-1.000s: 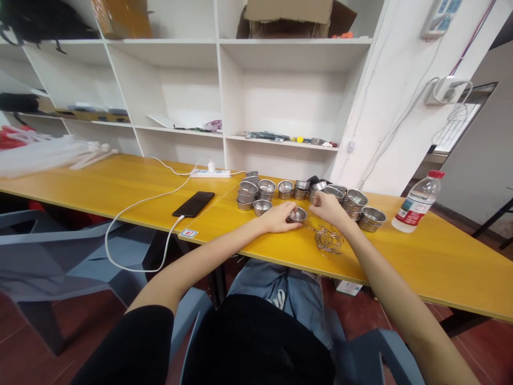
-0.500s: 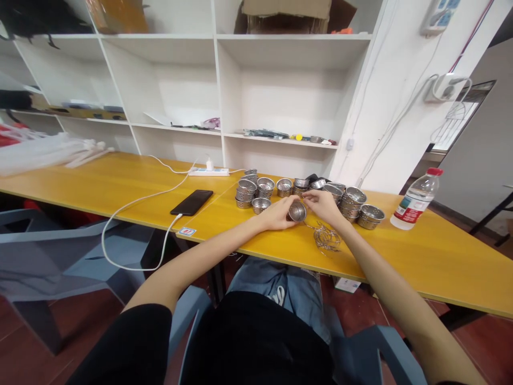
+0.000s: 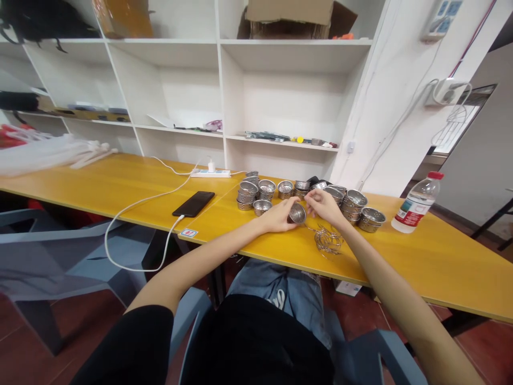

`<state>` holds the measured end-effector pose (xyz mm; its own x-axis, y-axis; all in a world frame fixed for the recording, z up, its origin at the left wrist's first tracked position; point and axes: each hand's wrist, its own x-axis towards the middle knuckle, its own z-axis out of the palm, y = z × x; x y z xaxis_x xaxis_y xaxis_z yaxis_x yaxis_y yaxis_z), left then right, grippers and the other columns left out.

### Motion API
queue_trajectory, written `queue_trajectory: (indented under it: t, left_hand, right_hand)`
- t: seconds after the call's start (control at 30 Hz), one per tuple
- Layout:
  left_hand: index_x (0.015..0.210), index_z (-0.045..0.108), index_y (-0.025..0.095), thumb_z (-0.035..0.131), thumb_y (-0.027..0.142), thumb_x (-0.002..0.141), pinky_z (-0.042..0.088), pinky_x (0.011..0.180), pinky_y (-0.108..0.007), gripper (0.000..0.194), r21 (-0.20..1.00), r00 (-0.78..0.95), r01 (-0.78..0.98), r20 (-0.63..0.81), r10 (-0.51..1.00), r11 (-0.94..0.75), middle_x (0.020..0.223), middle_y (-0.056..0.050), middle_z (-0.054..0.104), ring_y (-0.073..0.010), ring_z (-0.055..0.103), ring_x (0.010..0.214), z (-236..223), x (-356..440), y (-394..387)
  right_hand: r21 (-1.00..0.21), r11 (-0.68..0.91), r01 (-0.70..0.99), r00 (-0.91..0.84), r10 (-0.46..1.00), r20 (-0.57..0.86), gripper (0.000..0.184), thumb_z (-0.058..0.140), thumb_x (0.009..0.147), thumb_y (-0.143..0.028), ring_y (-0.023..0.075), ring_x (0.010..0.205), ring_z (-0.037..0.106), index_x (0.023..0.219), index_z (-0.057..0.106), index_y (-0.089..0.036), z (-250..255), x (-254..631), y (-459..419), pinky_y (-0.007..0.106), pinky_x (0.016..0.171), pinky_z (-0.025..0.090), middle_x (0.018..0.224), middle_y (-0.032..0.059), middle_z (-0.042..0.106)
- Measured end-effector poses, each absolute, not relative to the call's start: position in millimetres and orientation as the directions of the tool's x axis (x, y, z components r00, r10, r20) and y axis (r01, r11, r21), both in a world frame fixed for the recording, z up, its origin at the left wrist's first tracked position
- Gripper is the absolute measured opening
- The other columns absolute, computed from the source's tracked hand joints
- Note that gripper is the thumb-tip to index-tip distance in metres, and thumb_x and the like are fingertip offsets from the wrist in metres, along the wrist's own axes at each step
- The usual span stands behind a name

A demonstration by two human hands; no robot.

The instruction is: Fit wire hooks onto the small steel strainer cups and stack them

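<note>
My left hand is wrapped round a small metal strainer cup, tilted so that its round opening faces me. Just right of the cup, my right hand has its thumb and fingertips pinched together; what they hold, if anything, is too small to make out. A loose bundle of thin metal wires lies on the table below my right hand, with one end reaching toward the cup. Behind both hands stand several more perforated metal cups, some stacked, such as a stack on the left and another stack on the right.
A clear bottle with a red cap stands on the yellow table at the right. To the left lie a black phone with a white charging cable and a power strip. White shelves rise behind.
My right hand's fingertips have drawn slightly away from the cup, to the right. My left hand keeps hold of the cup. The view has shifted a little.
</note>
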<state>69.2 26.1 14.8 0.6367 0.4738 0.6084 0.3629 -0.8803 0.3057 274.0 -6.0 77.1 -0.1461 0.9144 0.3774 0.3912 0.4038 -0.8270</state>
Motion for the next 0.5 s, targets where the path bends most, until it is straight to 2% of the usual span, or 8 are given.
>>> queue_trajectory:
  t: [0.2,0.33,0.5]
  left_hand:
    - [0.152,0.026,0.019,0.073,0.032,0.078,0.045,0.116,-0.050,0.088,0.294,0.649,0.362,0.601,0.466,-0.885,0.153,-0.020,0.046,-0.0352,0.051,0.141,13.7,68.7,26.0]
    - [0.151,0.027,0.016,0.072,0.030,0.074,0.044,0.117,-0.051,0.091,0.309,0.648,0.373,0.589,0.484,-0.875,0.152,-0.021,0.045,-0.0363,0.050,0.141,14.4,68.3,24.3]
    - [0.150,0.028,0.017,0.071,0.033,0.075,0.045,0.115,-0.052,0.088,0.318,0.649,0.399,0.565,0.509,-0.860,0.149,-0.020,0.048,-0.0370,0.051,0.138,14.6,68.2,23.8]
  right_hand:
    - [-0.845,0.445,0.295,-0.186,0.895,0.406,0.037,0.078,0.078,-0.053,0.0114,0.050,0.052,0.085,0.071,-0.017,78.7,273.1,-6.1,0.025,0.045,0.038,0.063,0.0009,0.062]
    - [-0.910,0.386,0.149,-0.157,0.918,0.364,0.037,0.083,0.069,-0.049,0.0114,0.055,0.052,0.084,0.074,-0.016,80.1,271.9,-7.9,0.025,0.046,0.033,0.066,0.0000,0.059]
    - [-0.962,0.269,0.057,-0.187,0.949,0.254,0.036,0.084,0.067,-0.046,0.0105,0.056,0.047,0.084,0.075,-0.015,86.0,272.0,-12.4,0.025,0.044,0.025,0.066,-0.0002,0.056]
